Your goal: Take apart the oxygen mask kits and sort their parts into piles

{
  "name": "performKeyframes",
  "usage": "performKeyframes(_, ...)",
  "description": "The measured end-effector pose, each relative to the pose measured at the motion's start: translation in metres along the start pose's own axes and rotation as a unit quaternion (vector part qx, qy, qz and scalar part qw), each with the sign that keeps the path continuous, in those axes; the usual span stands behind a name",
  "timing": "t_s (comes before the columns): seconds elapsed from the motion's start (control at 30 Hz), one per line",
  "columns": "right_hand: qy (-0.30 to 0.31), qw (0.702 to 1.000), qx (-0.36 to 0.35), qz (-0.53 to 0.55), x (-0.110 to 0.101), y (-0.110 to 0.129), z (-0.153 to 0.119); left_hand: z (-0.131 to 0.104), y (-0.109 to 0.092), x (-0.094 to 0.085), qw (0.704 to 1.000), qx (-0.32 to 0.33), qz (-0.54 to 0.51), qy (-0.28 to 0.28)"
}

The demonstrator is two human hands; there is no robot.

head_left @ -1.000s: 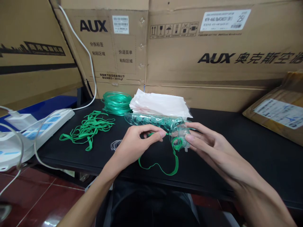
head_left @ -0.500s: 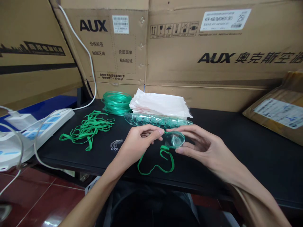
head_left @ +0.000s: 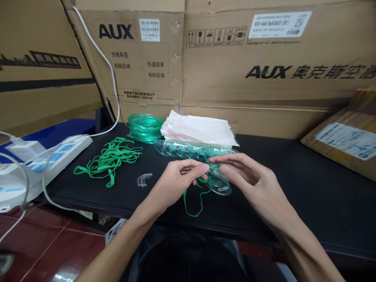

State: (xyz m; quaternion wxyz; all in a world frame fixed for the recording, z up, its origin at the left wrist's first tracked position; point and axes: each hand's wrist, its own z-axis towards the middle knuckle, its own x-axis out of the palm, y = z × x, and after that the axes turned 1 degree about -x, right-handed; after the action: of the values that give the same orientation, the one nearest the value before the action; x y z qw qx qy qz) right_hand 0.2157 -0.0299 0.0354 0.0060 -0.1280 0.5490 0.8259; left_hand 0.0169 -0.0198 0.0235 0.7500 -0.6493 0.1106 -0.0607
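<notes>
Clear green-tinted plastic face mask point(head_left: 219, 183) up between both hands, over the near half of the black tabletop point(head_left: 282, 168); tilted, its broad end toward five o'clock. Green elastic strap point(head_left: 201, 202) at its seven o'clock side, dropping in a loose loop; cannot tell whether the loop touches the table.

Left hand point(head_left: 179, 181), at nine: thumb and forefinger pressed together in a pinch on the strap at the mask's upper-left edge; cannot tell if the rim is caught too. Other fingers curled in.

Right hand point(head_left: 256, 175), at three: narrow gap between thumb and forefinger, tips at the mask's upper edge. Cannot tell whether it grips or merely touches.

From the mask outward: row of overlapping clear masks point(head_left: 194, 150) just beyond, at eleven. Stack of white packets point(head_left: 201, 131) directly behind that row. Coil of green tubing point(head_left: 145, 128) at ten, beside the packets. Small bundle of curved metal strips point(head_left: 143, 180) at nine, near the left forearm. Tangled pile of green straps point(head_left: 116, 157) past them, between nine and ten. White power strip point(head_left: 63, 150) farther out the same way.

AUX carton point(head_left: 217, 84) upright at twelve, behind everything; taped parcel point(head_left: 346, 133) at two, well apart.
</notes>
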Motion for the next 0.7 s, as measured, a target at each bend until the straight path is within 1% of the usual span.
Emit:
performKeyframes(0.13,0.001,1.000,0.008,-0.009,0.004,-0.001,0.001,-0.001,-0.001,0.000,1.000,-0.001,0.003,0.012)
performKeyframes(0.23,-0.002,1.000,-0.004,-0.015,0.004,-0.002,0.001,-0.002,-0.001,0.000,1.000,0.007,0.008,0.025)
performKeyframes(0.4,0.009,0.999,-0.020,-0.038,0.007,0.000,-0.001,-0.005,-0.001,0.002,0.999,0.010,0.041,0.025)
performKeyframes(0.57,0.009,0.993,-0.064,-0.095,0.013,-0.003,-0.004,-0.005,-0.001,0.002,0.998,0.013,0.043,0.052)
performKeyframes(0.7,-0.002,0.986,-0.089,-0.142,0.012,-0.006,-0.004,-0.003,-0.001,0.001,0.996,0.020,0.043,0.073)
